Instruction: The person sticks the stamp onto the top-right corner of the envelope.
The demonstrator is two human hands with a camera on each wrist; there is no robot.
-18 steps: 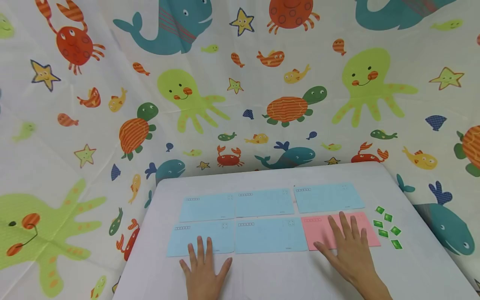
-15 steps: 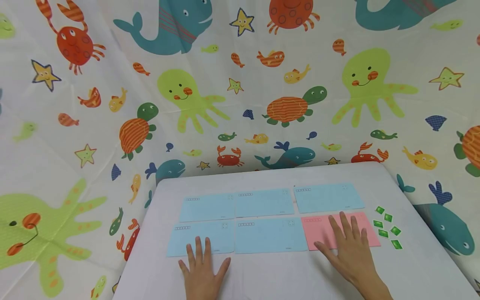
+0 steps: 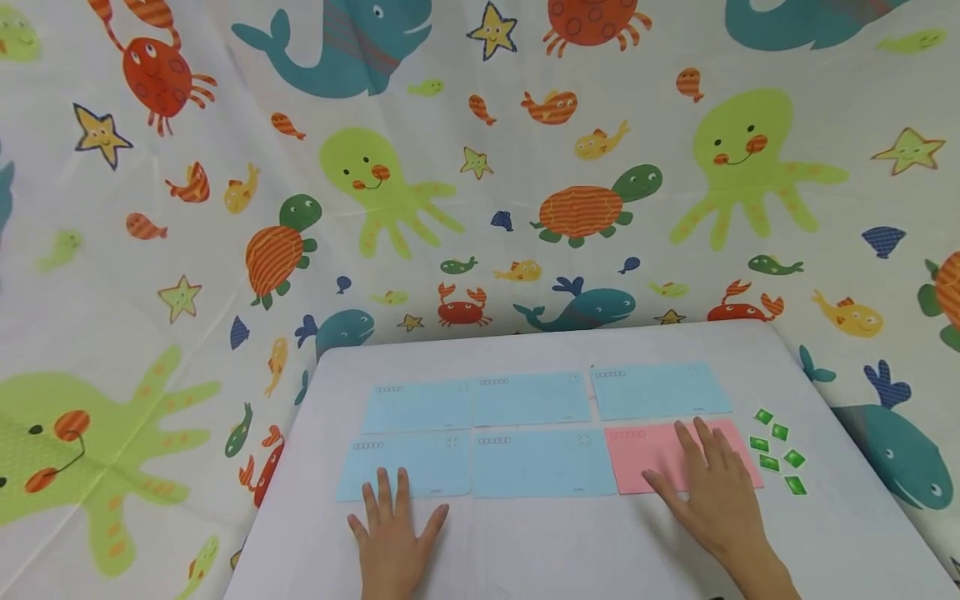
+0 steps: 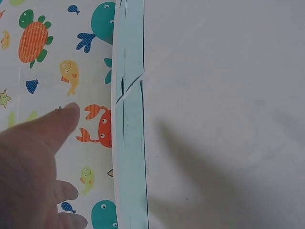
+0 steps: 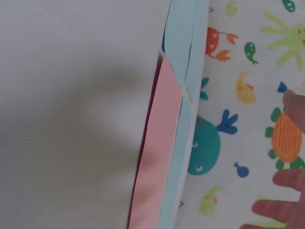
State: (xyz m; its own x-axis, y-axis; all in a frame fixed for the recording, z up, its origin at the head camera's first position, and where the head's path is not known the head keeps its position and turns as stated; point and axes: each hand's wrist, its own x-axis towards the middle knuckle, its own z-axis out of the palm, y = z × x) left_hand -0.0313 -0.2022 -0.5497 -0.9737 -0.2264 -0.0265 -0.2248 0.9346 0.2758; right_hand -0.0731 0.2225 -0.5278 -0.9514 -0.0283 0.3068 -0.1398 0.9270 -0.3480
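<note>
My left hand (image 3: pixel 393 542), empty with fingers spread, overlaps the front edge of a blue envelope (image 3: pixel 431 463) in the head view. On the right, my other hand (image 3: pixel 718 492) holds nothing and stretches its fingers over a pink envelope (image 3: pixel 645 457), hiding part of it. Between these two lies another blue envelope (image 3: pixel 543 465). Both wrist views show a shadow on the white tabletop and the envelopes at a low angle; the thumb (image 4: pixel 64 121) sticks out in the left wrist view, fingertips (image 5: pixel 274 210) at the right edge of the other.
Three more blue envelopes form the back row: left (image 3: pixel 416 408), middle (image 3: pixel 532 400) and right (image 3: pixel 660 392). Several small green gem-printed pieces (image 3: pixel 760 444) lie right of the pink envelope. A sea-animal curtain (image 3: pixel 480 192) hangs behind the white table (image 3: pixel 540 550).
In the head view my left hand has drawn slightly left and back from its blue envelope. My right hand has shifted a little right over the pink one. The whole view has tilted slightly.
</note>
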